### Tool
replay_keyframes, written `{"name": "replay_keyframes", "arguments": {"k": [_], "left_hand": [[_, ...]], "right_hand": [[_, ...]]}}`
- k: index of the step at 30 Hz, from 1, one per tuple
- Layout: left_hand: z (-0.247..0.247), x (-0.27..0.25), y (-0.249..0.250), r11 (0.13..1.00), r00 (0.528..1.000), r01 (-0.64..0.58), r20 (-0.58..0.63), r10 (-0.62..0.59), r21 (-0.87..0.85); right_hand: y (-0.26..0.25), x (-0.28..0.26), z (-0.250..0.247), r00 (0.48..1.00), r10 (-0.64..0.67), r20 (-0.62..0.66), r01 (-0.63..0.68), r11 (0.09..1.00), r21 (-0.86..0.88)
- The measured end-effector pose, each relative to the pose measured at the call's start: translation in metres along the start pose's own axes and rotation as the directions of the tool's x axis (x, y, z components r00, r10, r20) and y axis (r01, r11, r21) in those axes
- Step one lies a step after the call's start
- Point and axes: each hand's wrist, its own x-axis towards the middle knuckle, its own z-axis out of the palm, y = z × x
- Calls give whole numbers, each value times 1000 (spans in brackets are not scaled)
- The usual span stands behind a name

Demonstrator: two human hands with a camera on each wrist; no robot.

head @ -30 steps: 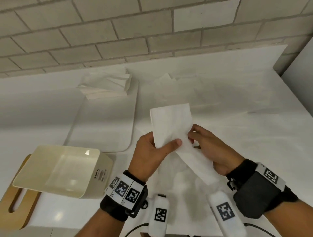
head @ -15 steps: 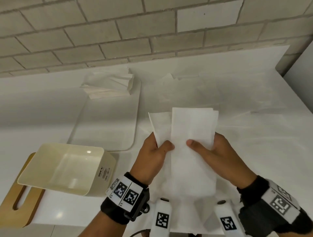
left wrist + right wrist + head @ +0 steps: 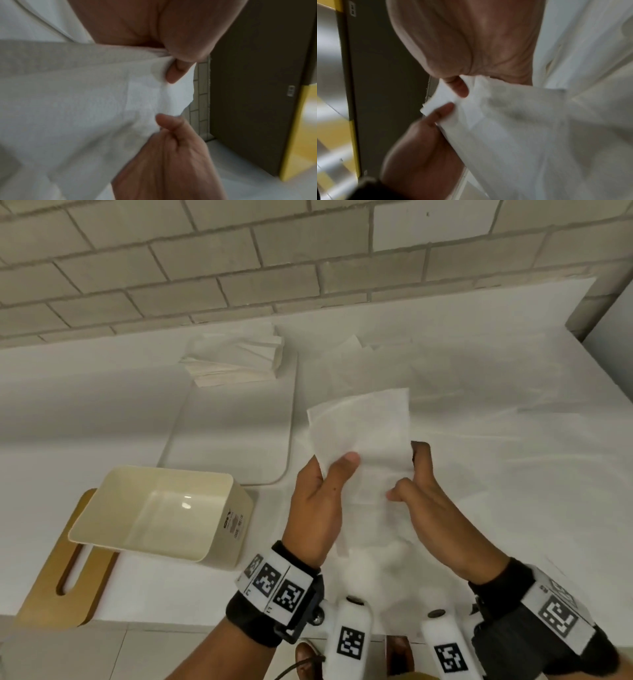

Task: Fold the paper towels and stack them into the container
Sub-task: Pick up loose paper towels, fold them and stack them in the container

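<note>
A white paper towel point(image 3: 363, 433) is held folded above the table, between my two hands. My left hand point(image 3: 337, 470) pinches its left edge, thumb on top and the fingers hidden behind. My right hand point(image 3: 409, 470) pinches the right edge, index finger up along the side. The left wrist view shows the towel point(image 3: 85, 101) under my left thumb. In the right wrist view its corner point(image 3: 440, 97) sits between fingertips. The cream container point(image 3: 161, 508) stands open to the left of my left hand, nothing visible inside.
A stack of paper towels point(image 3: 236, 357) lies at the back on a white tray point(image 3: 233, 440). Loose sheets point(image 3: 352, 347) lie beside it near the brick wall. A wooden lid point(image 3: 68, 570) sits under the container at the table's front left corner.
The towel went from a narrow strip to a wider piece with a flap laid over it. Now its layers are drawn together and my hands grip opposite side edges, slightly higher.
</note>
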Motion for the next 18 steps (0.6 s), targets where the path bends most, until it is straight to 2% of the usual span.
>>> {"name": "replay_keyframes", "arguments": {"k": [2, 4, 6, 7, 10, 12, 15, 18], "left_hand": [[2, -5, 4, 997, 995, -79, 55, 79, -15], [-1, -8, 7, 990, 986, -139, 86, 140, -14], [-8, -7, 7, 984, 981, -179, 71, 179, -11], [-11, -6, 7, 981, 980, -193, 54, 193, -9], [-15, -4, 7, 975, 974, -222, 49, 221, 23], [-15, -5, 5, 966, 966, -251, 73, 246, 65], [-15, -8, -2, 939, 951, -305, 104, 291, 162], [-19, -11, -17, 907, 952, -301, 149, 268, 295]], "right_hand": [[-1, -2, 10, 995, -64, -77, 63, 998, -15], [-3, -3, 15, 975, -166, -147, 139, 975, -175], [-5, -4, 13, 959, -239, -155, 177, 925, -336], [-5, -4, 11, 958, -249, -145, 195, 930, -312], [-2, -2, 6, 981, -179, -75, 167, 976, -139], [3, -2, 6, 986, -166, -26, 158, 970, -185], [14, -1, 7, 982, -184, -43, 168, 953, -252], [26, 2, 1, 989, -150, -3, 139, 925, -354]]}}
